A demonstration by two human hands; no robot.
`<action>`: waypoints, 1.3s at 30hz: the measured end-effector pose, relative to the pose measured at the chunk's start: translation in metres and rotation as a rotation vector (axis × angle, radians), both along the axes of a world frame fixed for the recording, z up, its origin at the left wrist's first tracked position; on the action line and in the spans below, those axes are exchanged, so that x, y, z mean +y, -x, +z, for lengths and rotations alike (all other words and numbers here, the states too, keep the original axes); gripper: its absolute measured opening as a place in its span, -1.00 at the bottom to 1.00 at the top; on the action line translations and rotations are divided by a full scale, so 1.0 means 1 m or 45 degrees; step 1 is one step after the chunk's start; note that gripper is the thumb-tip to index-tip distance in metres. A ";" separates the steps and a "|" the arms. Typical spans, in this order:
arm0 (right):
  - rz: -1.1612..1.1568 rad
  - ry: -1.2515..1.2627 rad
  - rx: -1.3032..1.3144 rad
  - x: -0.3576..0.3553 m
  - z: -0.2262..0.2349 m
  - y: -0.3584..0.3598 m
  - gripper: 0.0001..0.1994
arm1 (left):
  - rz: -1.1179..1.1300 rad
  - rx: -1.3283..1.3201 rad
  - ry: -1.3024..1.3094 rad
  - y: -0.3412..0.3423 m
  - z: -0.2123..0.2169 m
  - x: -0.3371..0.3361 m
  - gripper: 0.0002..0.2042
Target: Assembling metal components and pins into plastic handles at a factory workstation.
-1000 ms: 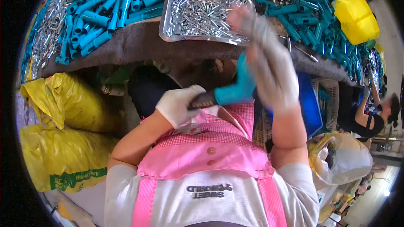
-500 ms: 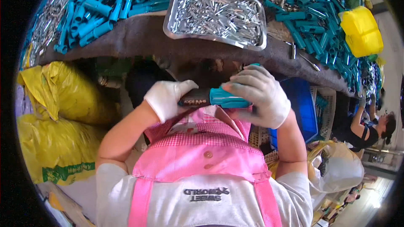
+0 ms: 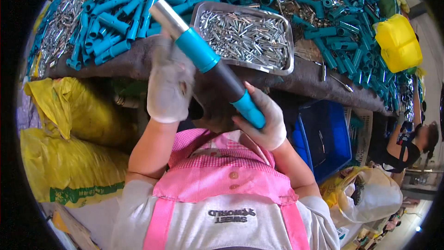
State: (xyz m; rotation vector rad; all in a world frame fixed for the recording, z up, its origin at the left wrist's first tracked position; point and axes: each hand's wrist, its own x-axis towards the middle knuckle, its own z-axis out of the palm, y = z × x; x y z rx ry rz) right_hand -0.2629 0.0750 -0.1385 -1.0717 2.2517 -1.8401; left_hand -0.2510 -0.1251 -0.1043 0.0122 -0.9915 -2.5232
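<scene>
A tubular handle [image 3: 225,79] with teal ends, a black middle section and a bright metal tube at its upper end slants across in front of me. My right hand [image 3: 268,122], in a white glove with bare fingertips showing, is closed around its lower teal end. My left hand [image 3: 170,83], also gloved, is beside the upper teal collar, below the metal tube. Motion smears its fingers, so I cannot tell whether they touch the handle. Behind the handle, a metal tray [image 3: 290,41] full of small silver pins rests on the bench edge.
Teal plastic tube parts [image 3: 111,23] and loose metal pieces [image 3: 60,41] are heaped along the bench. A yellow jug [image 3: 398,42] stands at right. Yellow sacks [image 3: 74,157] fill the lower left; a blue bin [image 3: 335,134] sits at right. Another person [image 3: 407,143] works at far right.
The handle has swung from level near my apron to a steep slant, its metal end now up toward the bench. My left hand has left the black section and moved up; my right hand has shifted lower.
</scene>
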 end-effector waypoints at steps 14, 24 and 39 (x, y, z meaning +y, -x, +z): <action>-0.327 -0.272 -0.045 0.023 0.021 0.144 -0.74 | -0.222 -0.218 -0.432 0.034 -0.024 -0.020 -0.74; -0.875 -1.716 0.287 0.101 0.019 0.336 -0.71 | -0.447 -0.218 0.427 0.002 -0.050 -0.006 -0.51; 0.553 -0.528 0.300 0.022 0.083 0.096 -0.73 | -0.891 -0.390 0.908 -0.013 -0.051 0.004 -0.68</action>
